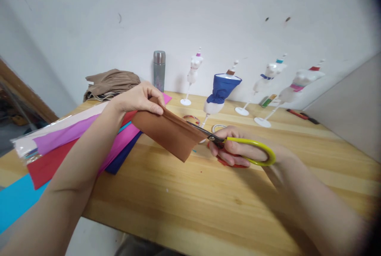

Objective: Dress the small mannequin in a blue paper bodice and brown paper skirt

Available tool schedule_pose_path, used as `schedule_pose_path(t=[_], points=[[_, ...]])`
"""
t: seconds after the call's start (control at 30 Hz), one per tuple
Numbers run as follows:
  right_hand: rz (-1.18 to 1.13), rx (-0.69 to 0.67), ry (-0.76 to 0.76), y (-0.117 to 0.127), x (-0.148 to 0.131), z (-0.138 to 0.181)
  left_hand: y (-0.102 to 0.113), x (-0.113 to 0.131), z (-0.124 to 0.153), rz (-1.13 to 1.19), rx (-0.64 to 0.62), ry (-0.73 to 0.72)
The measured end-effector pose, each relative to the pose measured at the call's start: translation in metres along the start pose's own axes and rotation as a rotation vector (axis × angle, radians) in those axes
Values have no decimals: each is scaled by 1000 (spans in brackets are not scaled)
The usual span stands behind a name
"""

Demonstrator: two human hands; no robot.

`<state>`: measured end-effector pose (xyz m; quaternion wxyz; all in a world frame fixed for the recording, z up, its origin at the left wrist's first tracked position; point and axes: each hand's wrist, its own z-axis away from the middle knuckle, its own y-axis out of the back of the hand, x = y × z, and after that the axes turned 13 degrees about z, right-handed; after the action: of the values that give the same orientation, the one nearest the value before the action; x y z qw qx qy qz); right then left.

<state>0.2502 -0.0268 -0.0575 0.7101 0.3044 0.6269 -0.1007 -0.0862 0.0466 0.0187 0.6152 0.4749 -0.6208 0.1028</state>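
Observation:
A strip of brown fabric [169, 133] hangs from my left hand [145, 99], pinched along its upper edge between thumb and fingers. My right hand [228, 145] grips a pair of scissors [253, 147] with yellow and red handles. Their dark blades point left and meet the free right end of the fabric near its top edge; part of the blades is hidden by the cloth. Both hands are raised above the wooden table. Behind the scissors stands a small white dress form [213, 107] wrapped in blue cloth [222, 88].
Colored fabric pieces, including a red one [53, 164] and a bright blue one [20, 196], lie at the left. A folded brown garment [113, 81] and a grey thermos [159, 69] stand by the wall. More dress forms [305, 77] line the back of the table [190, 208].

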Motion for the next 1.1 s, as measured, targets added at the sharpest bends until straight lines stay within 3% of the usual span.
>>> schedule_pose_path(t=[0.33, 1.1], points=[[151, 2, -85, -1, -15, 1, -8, -4, -3, 25, 14, 46], [61, 47, -93, -1, -5, 0, -16, -7, -7, 59, -42, -10]])
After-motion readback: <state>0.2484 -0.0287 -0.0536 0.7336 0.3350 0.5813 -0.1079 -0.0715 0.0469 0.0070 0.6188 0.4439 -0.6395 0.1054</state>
